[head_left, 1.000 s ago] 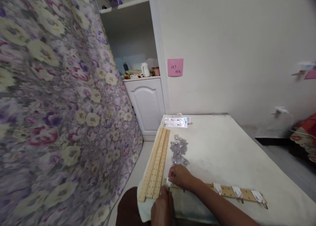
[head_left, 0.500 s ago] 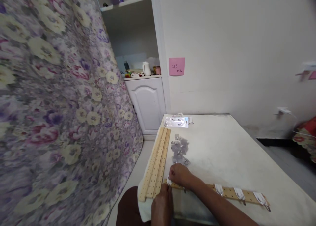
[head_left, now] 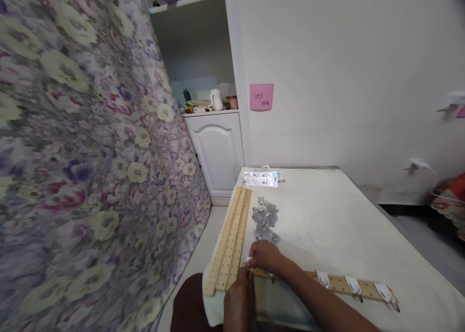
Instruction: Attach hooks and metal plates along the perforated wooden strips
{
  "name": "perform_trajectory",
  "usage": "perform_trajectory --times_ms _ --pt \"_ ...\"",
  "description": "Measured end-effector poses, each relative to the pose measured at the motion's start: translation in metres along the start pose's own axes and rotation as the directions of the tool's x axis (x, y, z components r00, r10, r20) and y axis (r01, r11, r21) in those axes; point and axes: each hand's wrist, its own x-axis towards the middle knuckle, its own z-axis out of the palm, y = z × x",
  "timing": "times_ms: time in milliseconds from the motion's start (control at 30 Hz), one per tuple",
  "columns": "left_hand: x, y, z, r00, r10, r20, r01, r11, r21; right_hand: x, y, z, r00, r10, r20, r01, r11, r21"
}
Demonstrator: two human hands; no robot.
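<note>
A perforated wooden strip (head_left: 339, 283) lies along the near side of the table, with several white hooks (head_left: 353, 284) fixed along it. My right hand (head_left: 266, 255) is closed at the strip's left end, pinching a white hook (head_left: 249, 260) that shows only in part. Just below, my left hand (head_left: 239, 293) has its fingers closed on that same end of the strip, close to the hook. My fingers hide most of this end, and my right forearm covers part of the strip's middle.
More perforated wooden strips (head_left: 231, 237) lie side by side at the table's left edge. Small clear packets (head_left: 265, 218) are piled beyond my right hand. A clear blister pack of hooks (head_left: 259, 178) lies at the far edge. A floral curtain (head_left: 109, 177) hangs on the left.
The white hook at the strip's left end has tilted up under my right fingers, with less of it showing. My left fingertips have shifted slightly up toward it.
</note>
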Motion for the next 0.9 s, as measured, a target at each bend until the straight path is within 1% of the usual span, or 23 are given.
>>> perform_trajectory --times_ms 133,233,367,500,600,700,900 --pt "0.000 -0.003 0.003 0.999 0.033 -0.023 -0.034 0.999 -0.034 0.003 0.002 0.001 0.999 0.043 0.013 -0.043 0.999 0.023" --pt "0.000 -0.004 0.005 0.999 0.029 -0.028 -0.030 0.999 -0.045 0.007 0.004 0.002 0.997 0.070 0.045 -0.072 0.996 0.051" --pt "0.000 -0.005 0.005 1.000 0.018 -0.015 -0.019 0.999 -0.044 0.012 0.008 0.002 0.994 0.075 0.082 -0.082 0.993 0.087" --pt "0.000 -0.003 0.001 1.000 0.017 -0.001 -0.017 0.998 -0.066 0.014 0.011 0.004 0.993 0.078 0.094 -0.087 0.991 0.105" --pt "-0.004 0.000 -0.003 1.000 -0.002 0.013 0.003 0.997 -0.081 0.013 0.011 0.005 0.993 0.082 0.087 -0.091 0.990 0.108" --pt "-0.008 0.002 -0.008 1.000 0.009 0.003 -0.009 0.993 -0.115 0.010 0.009 0.003 0.995 0.075 0.066 -0.082 0.991 0.106" --pt "-0.013 0.004 -0.011 0.999 0.027 -0.021 -0.030 0.986 -0.164 0.000 0.004 -0.010 1.000 0.016 0.024 -0.018 0.994 0.110"
